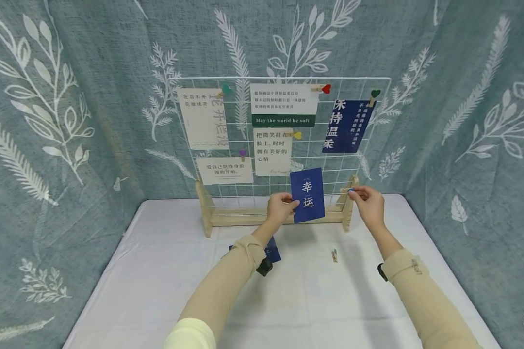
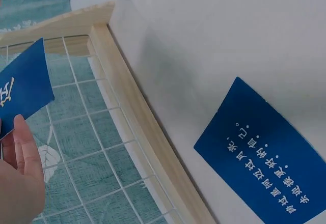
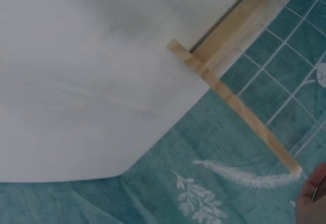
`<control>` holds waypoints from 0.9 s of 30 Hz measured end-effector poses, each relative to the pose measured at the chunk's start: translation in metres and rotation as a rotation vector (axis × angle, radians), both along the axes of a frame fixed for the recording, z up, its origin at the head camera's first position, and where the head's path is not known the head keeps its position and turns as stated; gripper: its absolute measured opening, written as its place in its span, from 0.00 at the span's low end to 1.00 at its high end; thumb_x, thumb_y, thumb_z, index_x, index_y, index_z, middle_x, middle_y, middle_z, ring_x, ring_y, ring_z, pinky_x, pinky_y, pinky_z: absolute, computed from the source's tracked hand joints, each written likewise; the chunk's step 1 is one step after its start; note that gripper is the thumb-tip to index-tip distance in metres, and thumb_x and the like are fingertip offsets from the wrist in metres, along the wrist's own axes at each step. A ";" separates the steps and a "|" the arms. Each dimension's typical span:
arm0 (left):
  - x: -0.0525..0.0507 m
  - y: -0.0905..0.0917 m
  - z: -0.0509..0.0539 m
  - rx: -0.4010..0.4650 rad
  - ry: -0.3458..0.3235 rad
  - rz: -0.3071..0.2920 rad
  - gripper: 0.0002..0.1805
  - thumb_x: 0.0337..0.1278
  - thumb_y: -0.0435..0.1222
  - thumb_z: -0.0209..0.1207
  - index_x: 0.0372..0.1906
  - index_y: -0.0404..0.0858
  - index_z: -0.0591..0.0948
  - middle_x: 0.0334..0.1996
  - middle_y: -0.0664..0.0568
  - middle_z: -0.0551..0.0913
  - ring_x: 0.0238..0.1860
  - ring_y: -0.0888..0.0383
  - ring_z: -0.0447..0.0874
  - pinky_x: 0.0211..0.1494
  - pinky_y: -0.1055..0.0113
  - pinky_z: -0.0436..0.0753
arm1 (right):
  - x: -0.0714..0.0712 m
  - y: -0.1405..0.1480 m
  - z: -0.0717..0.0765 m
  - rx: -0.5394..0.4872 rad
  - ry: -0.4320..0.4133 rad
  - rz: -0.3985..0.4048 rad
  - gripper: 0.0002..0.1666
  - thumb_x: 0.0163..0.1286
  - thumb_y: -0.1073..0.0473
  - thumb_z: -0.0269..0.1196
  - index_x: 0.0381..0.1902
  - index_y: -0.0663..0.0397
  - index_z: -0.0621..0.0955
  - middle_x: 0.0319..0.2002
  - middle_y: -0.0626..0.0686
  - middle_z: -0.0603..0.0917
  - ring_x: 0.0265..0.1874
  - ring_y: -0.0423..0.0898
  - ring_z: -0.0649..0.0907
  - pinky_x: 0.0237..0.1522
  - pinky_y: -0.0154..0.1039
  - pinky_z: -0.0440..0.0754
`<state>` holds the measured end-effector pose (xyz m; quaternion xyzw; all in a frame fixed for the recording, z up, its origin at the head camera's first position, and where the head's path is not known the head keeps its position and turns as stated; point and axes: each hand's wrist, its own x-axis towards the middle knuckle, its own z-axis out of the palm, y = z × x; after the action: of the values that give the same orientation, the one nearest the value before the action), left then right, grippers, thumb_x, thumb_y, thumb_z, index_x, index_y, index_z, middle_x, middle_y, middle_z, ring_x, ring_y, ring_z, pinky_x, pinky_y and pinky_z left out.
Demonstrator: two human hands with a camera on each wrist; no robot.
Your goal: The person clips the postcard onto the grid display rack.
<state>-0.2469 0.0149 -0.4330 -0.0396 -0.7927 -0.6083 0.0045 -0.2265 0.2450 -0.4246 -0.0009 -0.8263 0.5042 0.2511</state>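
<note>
My left hand (image 1: 281,209) pinches a blue card (image 1: 307,194) by its left edge, in front of the lower part of a white wire grid (image 1: 240,194). White characters stand on the card. To the right, near the stand's right wooden leg (image 1: 348,208), my right hand (image 1: 368,203) pinches a small wooden clothespin (image 1: 346,190) with a blue piece on it. In the left wrist view the card's lower edge meets the fingers. The right wrist view catches only part of the right hand (image 3: 311,198), and the clothespin is out of sight there.
A second blue card (image 2: 270,158) lies on the white tabletop (image 1: 305,300), partly behind the left forearm in the head view. A loose clothespin (image 1: 334,255) lies to the right. Several cards, such as a white-and-green one (image 1: 284,104), hang clipped on the grid.
</note>
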 end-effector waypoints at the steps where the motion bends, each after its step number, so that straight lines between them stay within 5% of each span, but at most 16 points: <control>1: 0.000 0.001 0.001 -0.008 0.001 -0.005 0.15 0.55 0.27 0.61 0.47 0.24 0.80 0.40 0.34 0.81 0.39 0.44 0.85 0.35 0.69 0.86 | -0.001 0.001 0.002 0.017 -0.004 0.003 0.13 0.63 0.69 0.61 0.42 0.77 0.79 0.39 0.74 0.82 0.21 0.16 0.73 0.30 0.12 0.72; 11: -0.007 0.007 0.012 -0.023 0.017 -0.042 0.16 0.54 0.25 0.61 0.49 0.24 0.79 0.43 0.34 0.82 0.42 0.44 0.85 0.39 0.68 0.86 | -0.013 0.008 0.030 0.111 0.002 0.005 0.14 0.66 0.69 0.59 0.44 0.78 0.78 0.39 0.74 0.82 0.22 0.16 0.70 0.30 0.12 0.69; 16: -0.014 0.012 0.015 -0.056 0.001 -0.016 0.17 0.54 0.28 0.63 0.49 0.26 0.80 0.44 0.35 0.82 0.41 0.46 0.86 0.38 0.69 0.86 | -0.020 0.011 0.039 0.055 -0.005 -0.026 0.13 0.66 0.69 0.58 0.45 0.77 0.78 0.41 0.75 0.81 0.21 0.15 0.71 0.30 0.12 0.69; 21: -0.025 0.024 0.018 -0.068 0.019 0.020 0.15 0.53 0.28 0.64 0.47 0.28 0.81 0.42 0.39 0.84 0.40 0.49 0.87 0.40 0.67 0.86 | -0.029 0.015 0.045 -0.039 0.080 -0.078 0.12 0.64 0.70 0.61 0.41 0.77 0.80 0.39 0.74 0.82 0.20 0.17 0.73 0.29 0.14 0.72; 25: -0.079 0.038 -0.036 -0.035 0.165 0.056 0.10 0.48 0.27 0.66 0.39 0.30 0.84 0.29 0.47 0.85 0.27 0.59 0.85 0.30 0.74 0.84 | -0.036 0.015 0.048 -0.119 0.120 -0.085 0.12 0.62 0.70 0.63 0.39 0.78 0.80 0.31 0.61 0.86 0.19 0.20 0.75 0.29 0.16 0.74; 27: -0.097 0.048 -0.053 -0.075 0.163 0.102 0.10 0.49 0.25 0.64 0.40 0.28 0.83 0.30 0.45 0.85 0.29 0.57 0.86 0.33 0.71 0.85 | -0.039 0.014 0.047 -0.163 0.114 -0.063 0.13 0.61 0.70 0.63 0.39 0.80 0.79 0.25 0.48 0.86 0.19 0.21 0.76 0.29 0.16 0.75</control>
<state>-0.3436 0.0625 -0.4863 -0.0487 -0.8131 -0.5717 0.0982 -0.2657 0.2588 -0.3773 -0.0190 -0.7664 0.5609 0.3124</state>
